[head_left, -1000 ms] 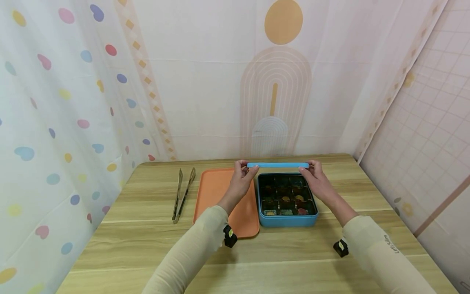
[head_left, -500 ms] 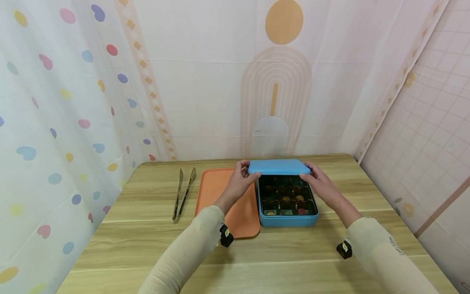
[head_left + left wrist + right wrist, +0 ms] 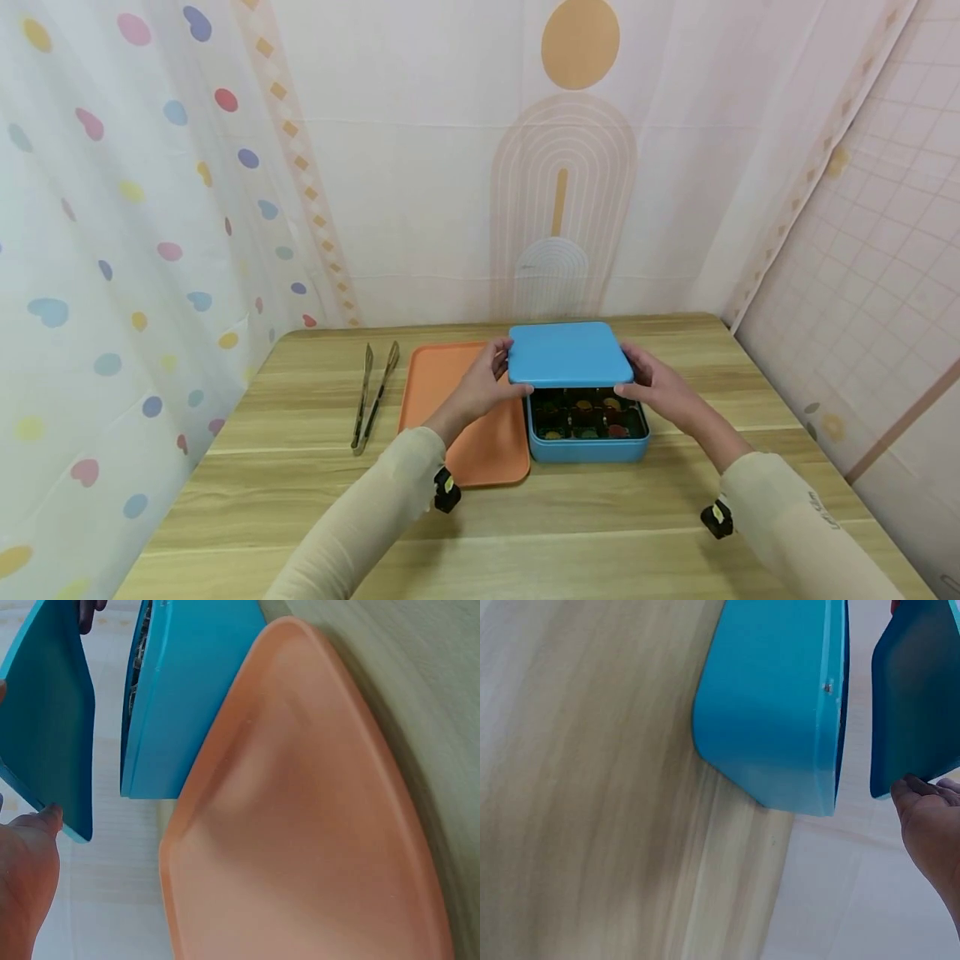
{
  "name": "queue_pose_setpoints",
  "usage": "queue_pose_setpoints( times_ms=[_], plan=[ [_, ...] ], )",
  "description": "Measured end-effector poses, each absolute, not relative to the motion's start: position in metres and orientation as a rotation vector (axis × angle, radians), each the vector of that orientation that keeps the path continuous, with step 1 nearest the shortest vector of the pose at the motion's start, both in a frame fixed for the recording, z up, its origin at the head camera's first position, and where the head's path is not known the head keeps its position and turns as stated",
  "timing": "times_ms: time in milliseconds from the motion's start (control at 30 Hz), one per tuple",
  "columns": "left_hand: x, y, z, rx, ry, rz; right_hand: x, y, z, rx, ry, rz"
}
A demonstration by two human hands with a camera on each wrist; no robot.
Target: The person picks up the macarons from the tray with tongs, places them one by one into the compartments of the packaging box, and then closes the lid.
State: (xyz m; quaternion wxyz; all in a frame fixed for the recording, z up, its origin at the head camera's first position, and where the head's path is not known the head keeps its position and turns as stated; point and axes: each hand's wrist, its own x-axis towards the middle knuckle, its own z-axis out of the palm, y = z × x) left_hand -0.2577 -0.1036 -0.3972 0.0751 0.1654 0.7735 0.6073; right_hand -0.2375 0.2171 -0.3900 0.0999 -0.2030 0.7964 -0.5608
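A blue lid (image 3: 570,354) is held by both hands above a blue box (image 3: 588,452), covering the box's far part in the head view. My left hand (image 3: 483,385) grips the lid's left edge, thumb at the near corner; my right hand (image 3: 660,390) grips the right edge the same way. Both wrist views show a gap between the lid (image 3: 56,727) and the box (image 3: 772,705). Inside the box, dark compartments (image 3: 585,415) show, several with small coloured pieces too dim to name.
An orange tray (image 3: 487,454) lies directly left of the box, partly under my left forearm. Metal tongs (image 3: 372,404) rest farther left on the wooden table (image 3: 285,500). A patterned curtain (image 3: 420,167) hangs behind the table's far edge.
The lid has tilted from edge-on to showing its top, and come nearer and lower over the box. Both hands moved along with it, still holding its sides.
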Motion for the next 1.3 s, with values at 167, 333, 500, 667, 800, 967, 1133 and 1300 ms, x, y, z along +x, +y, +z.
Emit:
queue_pose_setpoints(
  times_ms=[167, 333, 500, 667, 800, 967, 1133, 1300],
  plan=[
    [-0.255, -0.102, -0.401, 0.518, 2.363, 1.746, -0.235, 0.219, -0.393, -0.587, 2.336, -1.646],
    [-0.252, -0.098, -0.406, 0.573, 2.395, 1.716, -0.232, 0.220, -0.397, -0.574, 2.347, -1.616],
    [-0.248, -0.094, -0.411, 0.656, 2.438, 1.671, -0.229, 0.224, -0.400, -0.571, 2.390, -1.560],
    [-0.243, -0.090, -0.415, 0.691, 2.466, 1.622, -0.224, 0.228, -0.403, -0.594, 2.433, -1.521],
    [-0.238, -0.087, -0.420, 0.699, 2.486, 1.584, -0.220, 0.231, -0.406, -0.609, 2.445, -1.501],
    [-0.233, -0.084, -0.426, 0.722, 2.531, 1.529, -0.217, 0.233, -0.411, -0.609, 2.452, -1.489],
    [-0.227, -0.082, -0.431, 0.738, 2.560, 1.497, -0.213, 0.233, -0.417, -0.594, 2.472, -1.469],
    [-0.222, -0.081, -0.434, 0.731, 2.571, 1.463, -0.209, 0.233, -0.422, -0.568, 2.503, -1.444]
  ],
)
